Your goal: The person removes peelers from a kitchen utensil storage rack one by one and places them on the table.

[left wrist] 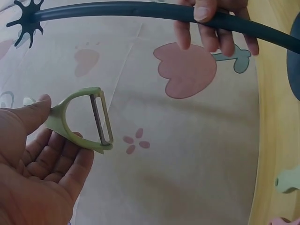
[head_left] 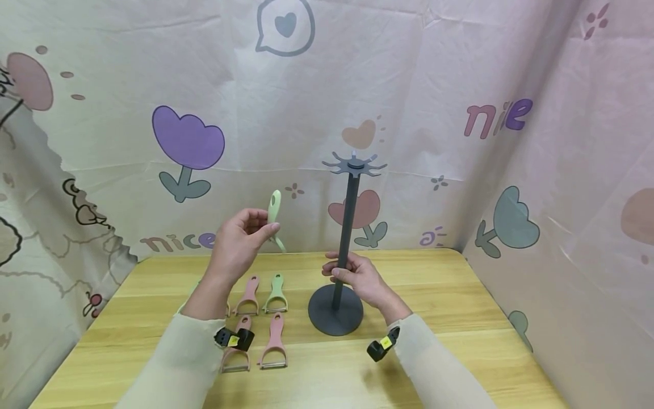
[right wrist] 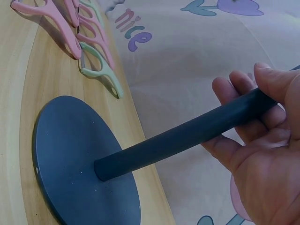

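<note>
In the head view my left hand point(head_left: 240, 241) pinches a pale green peeler point(head_left: 274, 207), its handle with the hole pointing up. The left wrist view shows the Y-shaped head of that green peeler point(left wrist: 70, 126) and its metal blade, clear of the table. My right hand point(head_left: 360, 275) grips the dark post of a stand point(head_left: 349, 221) low down, above its round base. In the right wrist view the thumb and fingers of the right hand point(right wrist: 267, 136) curl round the post. Several hooks spread out at the top of the stand; none carries a peeler.
On the wooden table point(head_left: 434, 329), left of the stand, lie pink peelers point(head_left: 276, 338) and a green peeler point(head_left: 276, 292) in rough rows, partly behind my left forearm. A printed cloth point(head_left: 286, 113) hangs behind the table and along both sides.
</note>
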The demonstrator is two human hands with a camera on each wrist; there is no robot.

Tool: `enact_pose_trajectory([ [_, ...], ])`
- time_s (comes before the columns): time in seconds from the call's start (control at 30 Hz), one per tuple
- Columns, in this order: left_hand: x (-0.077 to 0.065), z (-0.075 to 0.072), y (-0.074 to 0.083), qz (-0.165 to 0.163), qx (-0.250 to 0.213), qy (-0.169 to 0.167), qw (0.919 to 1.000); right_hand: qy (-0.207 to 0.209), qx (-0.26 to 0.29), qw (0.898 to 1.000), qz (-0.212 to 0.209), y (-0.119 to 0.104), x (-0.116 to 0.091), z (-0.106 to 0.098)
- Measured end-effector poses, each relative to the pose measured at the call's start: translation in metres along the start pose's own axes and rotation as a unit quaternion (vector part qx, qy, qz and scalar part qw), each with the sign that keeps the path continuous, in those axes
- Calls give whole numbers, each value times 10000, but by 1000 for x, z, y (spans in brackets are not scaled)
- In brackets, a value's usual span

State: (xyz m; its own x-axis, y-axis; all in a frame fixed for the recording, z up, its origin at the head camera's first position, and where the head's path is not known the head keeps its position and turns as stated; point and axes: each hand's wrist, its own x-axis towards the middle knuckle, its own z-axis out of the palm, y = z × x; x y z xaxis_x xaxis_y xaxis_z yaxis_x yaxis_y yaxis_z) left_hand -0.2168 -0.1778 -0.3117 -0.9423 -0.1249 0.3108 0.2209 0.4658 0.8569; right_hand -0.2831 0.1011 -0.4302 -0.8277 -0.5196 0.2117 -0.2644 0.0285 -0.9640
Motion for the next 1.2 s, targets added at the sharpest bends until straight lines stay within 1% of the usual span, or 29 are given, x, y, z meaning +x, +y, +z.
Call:
enact_pose_trajectory([
  [0.17, -7, 0, -6, -41, 223, -63, 9997, 31, 56, 10000, 38, 0, -1, -1],
  [0.37, -15, -1, -17, -157, 334, -128, 9992, 22, 19, 10000, 51, 3, 0, -2],
  [0.6, -25, -12, -32, -503, 610, -178, 9967, -16, 3, 10000, 83, 2, 0, -2],
  [0.73, -29, -19, -38, -703, 714, -249, 9947, -22, 38, 10000, 54, 1, 0, -2],
  [0.9, -36, -28, -43, -790, 1079, -387, 9903, -26, 45, 10000, 56, 1, 0, -2],
  [1.03, -43, -37, -51, -896, 1474, -512, 9837, -20, 40, 10000, 67, 0, 0, -1],
  [1.2, -48, -49, -63, -1109, 1703, -643, 9770, 2, 58, 10000, 50, 1, 0, -2],
])
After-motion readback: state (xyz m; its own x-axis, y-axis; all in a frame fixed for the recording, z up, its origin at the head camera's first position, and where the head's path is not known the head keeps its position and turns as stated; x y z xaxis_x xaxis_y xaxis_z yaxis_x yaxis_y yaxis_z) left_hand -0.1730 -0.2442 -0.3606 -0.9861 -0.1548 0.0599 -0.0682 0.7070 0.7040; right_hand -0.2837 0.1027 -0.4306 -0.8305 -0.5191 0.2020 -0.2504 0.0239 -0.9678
